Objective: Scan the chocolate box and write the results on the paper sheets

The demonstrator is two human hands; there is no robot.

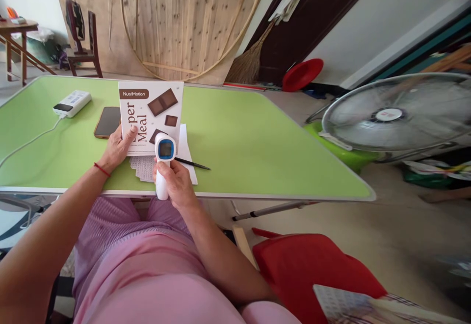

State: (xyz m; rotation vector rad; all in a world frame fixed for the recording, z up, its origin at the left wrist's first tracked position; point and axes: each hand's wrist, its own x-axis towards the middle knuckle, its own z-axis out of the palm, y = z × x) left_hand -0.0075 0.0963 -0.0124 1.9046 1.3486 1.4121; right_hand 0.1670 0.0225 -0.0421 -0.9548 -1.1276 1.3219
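My left hand point(117, 148) grips the lower left side of a white box point(167, 128) with brown chocolate pieces printed on it, its thumb across the front. The box stands upright over the green table point(243, 137). In my right hand point(177, 182) is a white infrared thermometer point(161, 183) with a blue-framed screen, held upright just in front of the box's lower right corner. Whether the two touch I cannot tell. Below the box lie printed paper sheets point(143, 168), a white sheet point(188, 152) and a black pen point(196, 164). A dark phone point(107, 121) rests beside my left hand.
A white power bank point(72, 103) with a cable point(40, 134) lies at the table's left. Right of the table stands a large fan point(390, 115). A red chair point(305, 270) is close on my right. A broom point(250, 62) and a red basin point(302, 74) are behind the table.
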